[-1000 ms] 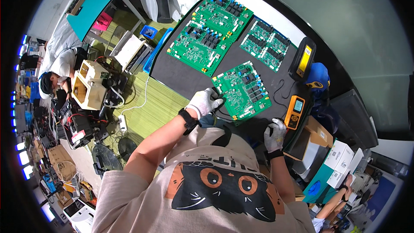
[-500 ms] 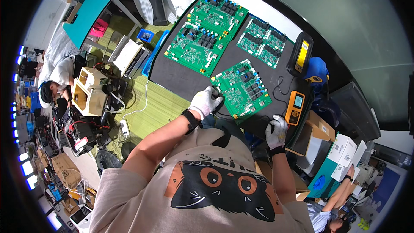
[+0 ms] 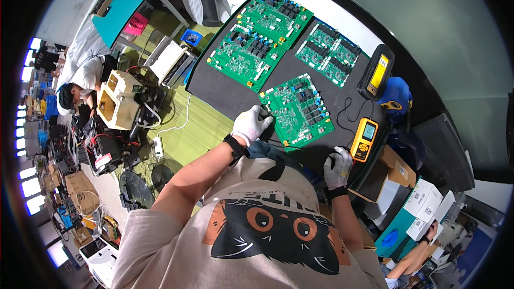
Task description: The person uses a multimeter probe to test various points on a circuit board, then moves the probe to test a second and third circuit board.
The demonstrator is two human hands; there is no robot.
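A green circuit board [image 3: 297, 111] lies tilted on the black mat in front of me. My left hand [image 3: 251, 124], in a white glove, is closed at the board's left corner; anything between its fingertips is too small to make out. A thin dark cable runs just below that hand. My right hand [image 3: 338, 168], also gloved, is off the board's lower right corner with its fingers curled in; whatever they hold is hidden. Beside it lies a yellow-orange handheld meter [image 3: 364, 140] with a small screen and a black lead.
Two larger green boards [image 3: 243, 56] lie at the far left of the black mat [image 3: 214, 92], and a panel of smaller boards [image 3: 329, 53] at the far right. A black-and-yellow device [image 3: 377, 72] and a blue tool [image 3: 395, 95] stand right. Cardboard boxes [image 3: 399, 168] sit beyond my right hand.
The view has shifted slightly. My right hand has turned a little and its fingers are more curled beside the meter. My left hand stays at the board's corner.
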